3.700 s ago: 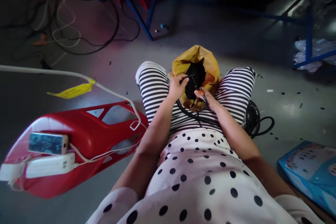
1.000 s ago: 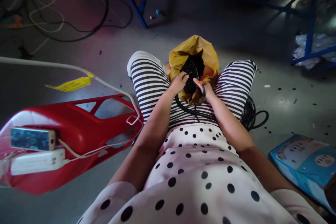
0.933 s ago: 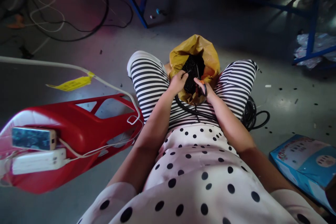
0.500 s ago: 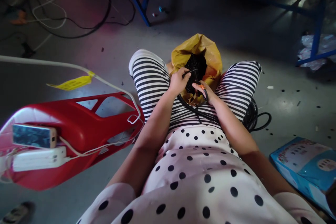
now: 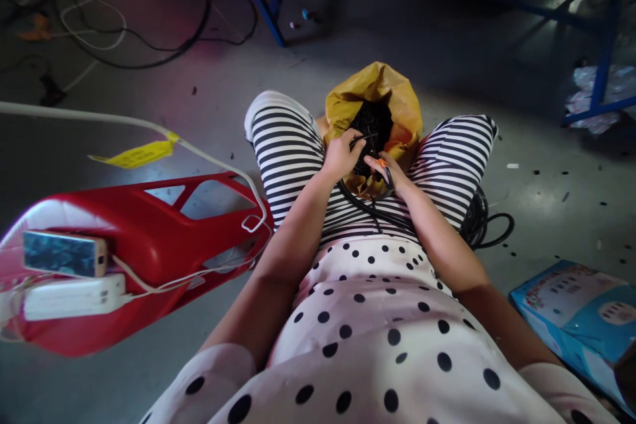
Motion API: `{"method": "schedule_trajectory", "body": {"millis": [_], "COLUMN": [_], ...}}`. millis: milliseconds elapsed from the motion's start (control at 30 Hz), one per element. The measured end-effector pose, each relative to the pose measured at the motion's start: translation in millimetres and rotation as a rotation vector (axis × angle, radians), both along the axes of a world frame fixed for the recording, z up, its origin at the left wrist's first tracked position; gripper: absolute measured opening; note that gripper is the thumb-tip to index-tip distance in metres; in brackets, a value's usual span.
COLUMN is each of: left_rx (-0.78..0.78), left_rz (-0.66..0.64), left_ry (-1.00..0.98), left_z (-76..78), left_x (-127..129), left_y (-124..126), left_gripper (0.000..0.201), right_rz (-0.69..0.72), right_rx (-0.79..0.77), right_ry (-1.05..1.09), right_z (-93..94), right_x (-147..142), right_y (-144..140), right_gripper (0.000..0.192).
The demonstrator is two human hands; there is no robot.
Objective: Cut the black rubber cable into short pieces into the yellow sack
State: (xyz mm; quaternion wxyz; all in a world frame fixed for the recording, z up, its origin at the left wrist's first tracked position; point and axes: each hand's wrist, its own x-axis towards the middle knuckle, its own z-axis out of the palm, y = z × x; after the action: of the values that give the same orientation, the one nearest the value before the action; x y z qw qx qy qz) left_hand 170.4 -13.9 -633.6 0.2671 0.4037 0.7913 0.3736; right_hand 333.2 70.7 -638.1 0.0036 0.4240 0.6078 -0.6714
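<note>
While pinching a black tie, left hand raised slightly; right hand gripping scissors beside bag.

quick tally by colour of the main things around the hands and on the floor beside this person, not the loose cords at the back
yellow: 2, bag, tag
red: 1, stool
white: 1, power bank
blue: 1, box
black: 1, cable coil
total: 6

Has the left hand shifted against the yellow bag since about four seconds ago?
No. The left hand stays at the near-left rim of the yellow bag, pinching a thin black piece; only the camera drifted.
</note>
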Motion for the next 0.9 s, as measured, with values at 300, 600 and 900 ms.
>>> {"method": "schedule_trajectory", "body": {"millis": [300,600,900], "left_rx": [-0.037,-0.064,-0.116], "left_rz": [-0.017,-0.128,-0.259], "left_ry": [0.001,0.009,-0.012], "left_z": [2.9,-1.2,-14.0], "left_x": [2.6,2.8,2.0], "left_y": [-0.4,-1.0,-1.4], "left_gripper": [0.020,0.024,0.033], "right_rz": [0.020,0.016,0.023], "right_rx": [0.024,0.006,0.053], "right_ry": [-0.026,-0.036,-0.116], "right_z": [-5.3,-4.5,-18.2], "right_x": [0.6,2.6,1.8], "right_y": [0.6,1.4,3.1], "right_gripper": [0.070,0.068,0.074]}}
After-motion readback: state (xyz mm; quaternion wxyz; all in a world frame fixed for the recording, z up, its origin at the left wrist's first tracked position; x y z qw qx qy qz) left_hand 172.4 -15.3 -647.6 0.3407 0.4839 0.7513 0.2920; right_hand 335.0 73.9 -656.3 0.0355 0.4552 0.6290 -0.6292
